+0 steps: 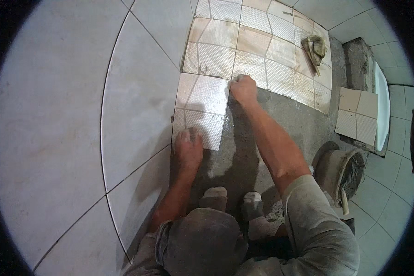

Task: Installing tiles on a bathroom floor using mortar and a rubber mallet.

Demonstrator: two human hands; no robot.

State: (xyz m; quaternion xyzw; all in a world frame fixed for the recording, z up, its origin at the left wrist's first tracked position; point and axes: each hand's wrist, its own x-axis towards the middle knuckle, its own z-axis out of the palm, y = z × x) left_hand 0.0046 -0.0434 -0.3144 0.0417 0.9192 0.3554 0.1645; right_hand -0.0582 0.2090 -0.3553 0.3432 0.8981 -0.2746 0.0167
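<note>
A pale, textured floor tile (206,96) with a grey line pattern lies along the left wall, below the laid tiles (216,34). My left hand (189,146) rests on its near left corner, fingers spread over the surface and nothing visibly held. At the tile's far right corner my right hand (244,88) is closed, fingers curled down at the joint with the row beyond. Whether something small sits in those fingers is hidden by the hand.
A dirty cloth (314,49) lies on the laid tiles at the far right. Near a white basin-like edge (381,103) rests another tile (357,115). A mortar-caked bucket (339,171) with a tool handle (344,201) stands right of my arm. Rough grey screed (285,119) borders the tiles.
</note>
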